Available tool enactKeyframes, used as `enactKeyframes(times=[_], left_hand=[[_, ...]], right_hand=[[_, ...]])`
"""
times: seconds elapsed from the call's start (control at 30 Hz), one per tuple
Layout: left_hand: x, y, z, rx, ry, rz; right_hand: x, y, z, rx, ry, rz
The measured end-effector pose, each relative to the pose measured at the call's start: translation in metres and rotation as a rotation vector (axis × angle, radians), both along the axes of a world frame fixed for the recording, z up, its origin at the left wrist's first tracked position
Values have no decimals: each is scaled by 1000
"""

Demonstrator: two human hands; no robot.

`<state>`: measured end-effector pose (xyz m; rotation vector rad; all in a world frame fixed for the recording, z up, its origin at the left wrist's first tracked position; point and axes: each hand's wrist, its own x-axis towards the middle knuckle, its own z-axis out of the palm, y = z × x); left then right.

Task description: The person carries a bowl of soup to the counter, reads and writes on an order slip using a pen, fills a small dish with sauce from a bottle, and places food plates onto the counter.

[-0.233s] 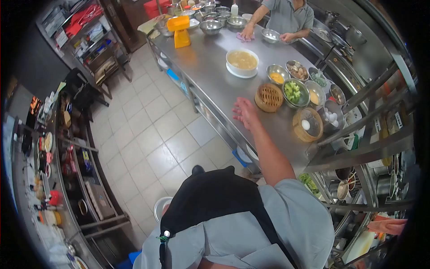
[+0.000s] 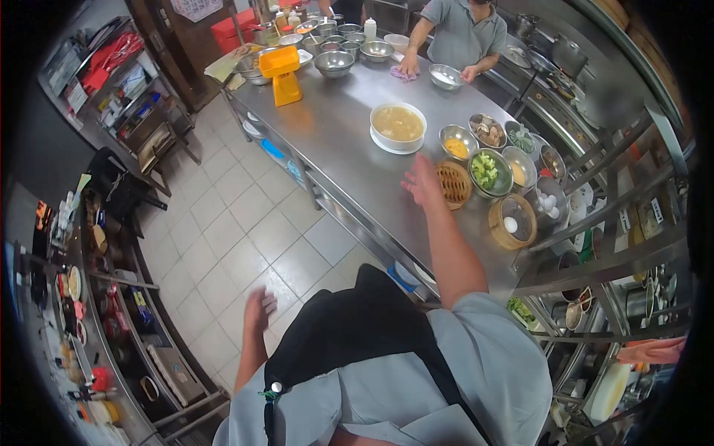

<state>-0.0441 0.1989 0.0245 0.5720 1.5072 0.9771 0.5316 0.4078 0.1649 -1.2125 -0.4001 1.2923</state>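
Observation:
My right hand (image 2: 422, 181) is over the steel table, empty, with its fingers apart. It is between a large white bowl of soup (image 2: 398, 123) and a round bamboo steamer (image 2: 453, 185), nearest to the steamer. My left hand (image 2: 259, 308) hangs over the tiled floor, empty, fingers spread. Beyond the steamer stand metal bowls holding broccoli (image 2: 486, 169) and something yellow (image 2: 456, 147). A second bamboo steamer (image 2: 512, 221) holds one white egg.
Across the table, a co-worker (image 2: 462, 37) has one hand on a pink cloth (image 2: 404, 72) and the other at a metal bowl (image 2: 446, 76). An orange scale (image 2: 282, 74) stands farther left. Metal rails (image 2: 610, 260) rise at the right.
My left hand has come into view over the floor. My right hand has moved forward and right, closer to the soup bowl and steamer. The camera view has shifted slightly.

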Motion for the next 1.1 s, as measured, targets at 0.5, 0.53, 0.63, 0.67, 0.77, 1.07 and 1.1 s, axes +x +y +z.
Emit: enactKeyframes(times=[0.5,0.53,0.63,0.67,0.77,1.07,1.1], left_hand=[[305,396,159,163,-349,-653],[320,413,153,142,-363,-675],[360,446,158,60,-349,-671],[370,457,154,48,-352,-689],[388,472,145,14,-393,-771],[383,477,157,-56,-520,-794],[378,474,158,-53,-539,-777]], right_hand=[[79,132,-16,-113,25,-158],[83,134,-16,-93,15,-116],[78,137,9,-124,50,-87],[80,138,11,-149,40,-81],[84,140,12,-199,13,-55],[78,140,6,-97,-42,-37],[72,138,10,-86,-47,-29]])
